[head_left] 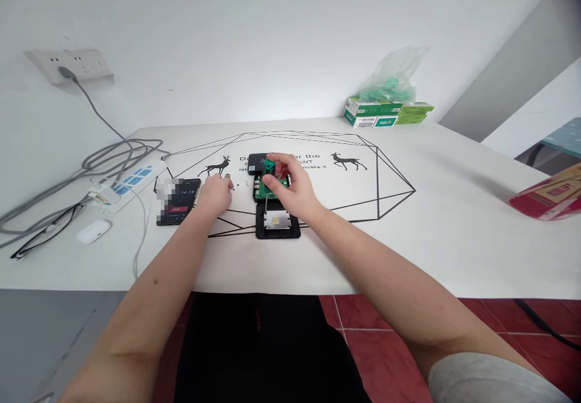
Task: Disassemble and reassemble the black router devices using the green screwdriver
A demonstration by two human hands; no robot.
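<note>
In the head view my right hand (293, 188) is closed around a green-handled screwdriver (269, 167). Its thin metal shaft slants down in front of a green circuit board (262, 195) in a black housing, partly hidden by my fingers. A black cover (256, 162) lies behind the board. Nearer to me is a black plate (277, 234) with a silver metal piece (278, 219) on it. To the left, my left hand (216, 193) rests low on the tabletop with fingers bent and tips close together. Tiny dark specks lie by its fingertips; whether it pinches one is too small to see.
A phone (185, 200) lies left of my left hand. Further left are a power strip (131, 185), grey cables, glasses (48, 232) and a white earbud case (94, 231). Green boxes (374, 111) stand at the back right, and a red package (549, 194) sits at the right edge.
</note>
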